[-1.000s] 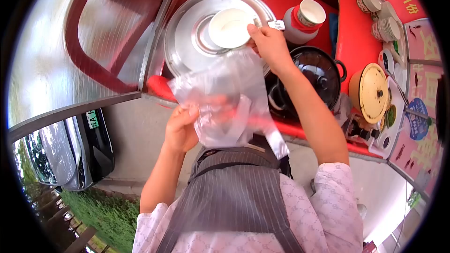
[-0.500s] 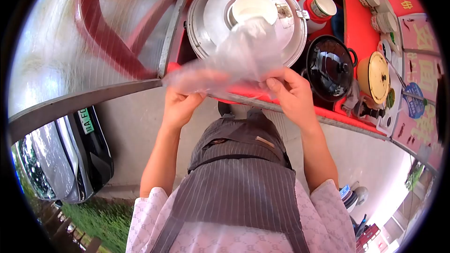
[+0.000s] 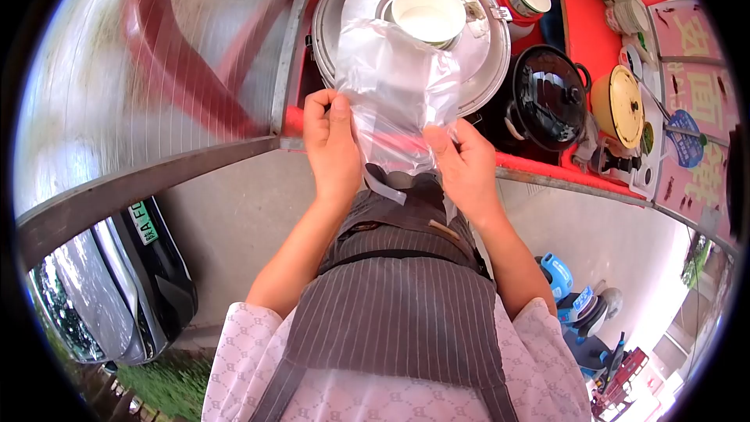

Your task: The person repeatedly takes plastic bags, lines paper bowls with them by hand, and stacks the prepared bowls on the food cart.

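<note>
A clear plastic bag [image 3: 394, 82] is stretched between my two hands, in front of my apron and partly over the metal pan lid. My left hand [image 3: 333, 141] pinches its left edge between thumb and fingers. On the other side my right hand [image 3: 465, 160] is closed on the right edge. Just beyond the bag a white paper bowl [image 3: 427, 14] stands on the round metal lid [image 3: 492, 70]. The bag's far end overlaps the lid near the bowl.
Right of the lid are a black lidded pot [image 3: 549, 98], a yellow lidded pot [image 3: 625, 105] and a red-and-white container [image 3: 525, 0]. Stacked paper cups [image 3: 627, 16] stand farther right. A metal-framed clear panel [image 3: 148, 148] borders the left. A parked car [image 3: 117, 281] is at lower left.
The bag was blurred and bunched over the bowl; now it is spread flat and nearer to me. My hands have come closer together, and the bowl is fully uncovered.
</note>
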Tool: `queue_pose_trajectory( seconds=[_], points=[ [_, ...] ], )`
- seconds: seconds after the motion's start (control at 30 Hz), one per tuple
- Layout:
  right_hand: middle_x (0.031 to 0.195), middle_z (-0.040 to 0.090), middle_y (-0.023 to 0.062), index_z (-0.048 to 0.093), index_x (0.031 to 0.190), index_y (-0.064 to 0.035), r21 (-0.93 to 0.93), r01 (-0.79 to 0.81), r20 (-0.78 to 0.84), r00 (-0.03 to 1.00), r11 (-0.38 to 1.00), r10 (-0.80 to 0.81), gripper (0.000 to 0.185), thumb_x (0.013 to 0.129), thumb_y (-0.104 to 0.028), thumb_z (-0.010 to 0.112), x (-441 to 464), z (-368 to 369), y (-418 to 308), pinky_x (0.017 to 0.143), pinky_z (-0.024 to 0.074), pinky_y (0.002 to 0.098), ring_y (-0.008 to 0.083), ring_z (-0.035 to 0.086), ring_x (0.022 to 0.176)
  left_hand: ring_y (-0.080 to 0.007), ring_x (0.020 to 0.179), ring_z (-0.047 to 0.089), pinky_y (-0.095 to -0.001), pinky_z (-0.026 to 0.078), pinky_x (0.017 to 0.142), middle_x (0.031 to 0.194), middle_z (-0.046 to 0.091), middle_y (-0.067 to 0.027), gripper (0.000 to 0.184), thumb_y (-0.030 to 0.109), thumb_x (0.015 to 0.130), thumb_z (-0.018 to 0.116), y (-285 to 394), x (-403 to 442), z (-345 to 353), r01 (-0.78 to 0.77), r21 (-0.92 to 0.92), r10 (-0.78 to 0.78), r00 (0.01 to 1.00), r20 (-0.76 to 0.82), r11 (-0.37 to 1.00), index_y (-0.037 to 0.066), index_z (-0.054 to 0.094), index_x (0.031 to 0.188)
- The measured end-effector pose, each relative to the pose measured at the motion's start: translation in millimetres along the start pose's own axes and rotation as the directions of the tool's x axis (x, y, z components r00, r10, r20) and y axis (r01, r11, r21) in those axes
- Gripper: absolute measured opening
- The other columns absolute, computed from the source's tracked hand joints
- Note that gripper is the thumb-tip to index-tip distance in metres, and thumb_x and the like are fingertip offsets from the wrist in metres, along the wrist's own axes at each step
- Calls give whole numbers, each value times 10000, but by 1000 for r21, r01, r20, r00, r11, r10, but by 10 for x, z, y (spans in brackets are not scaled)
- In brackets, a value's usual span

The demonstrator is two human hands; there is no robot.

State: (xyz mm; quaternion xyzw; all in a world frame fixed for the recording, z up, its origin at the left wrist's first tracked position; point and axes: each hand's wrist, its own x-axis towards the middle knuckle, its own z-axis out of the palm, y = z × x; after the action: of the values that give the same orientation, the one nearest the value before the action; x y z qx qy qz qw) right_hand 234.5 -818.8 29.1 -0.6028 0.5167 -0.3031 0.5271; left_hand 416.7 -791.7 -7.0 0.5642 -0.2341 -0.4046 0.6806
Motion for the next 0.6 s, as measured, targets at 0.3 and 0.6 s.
queue_pose_trajectory(
  seconds=[0.3,0.6],
  points=[
    [669,607,117,580,883,12,-7,67,-62,996,998,-67,223,974,-171,671,74,68,-271,562,452,363,220,578,598,-29,790,543,-206,450,655,972,632,-2,309,250,993,653,123,92,59,12,106,-47,942,332,994,1,552,1145],
    [635,549,171,514,716,-30,-535,379,186,925,755,-332,382,897,-282,737,-9,57,-519,515,436,437,372,566,572,-391,938,660,-464,520,797,1033,665,-215,571,179,773,737,548,209,-32,-137,816,-477,753,454,561,20,542,1285]
  ],
)
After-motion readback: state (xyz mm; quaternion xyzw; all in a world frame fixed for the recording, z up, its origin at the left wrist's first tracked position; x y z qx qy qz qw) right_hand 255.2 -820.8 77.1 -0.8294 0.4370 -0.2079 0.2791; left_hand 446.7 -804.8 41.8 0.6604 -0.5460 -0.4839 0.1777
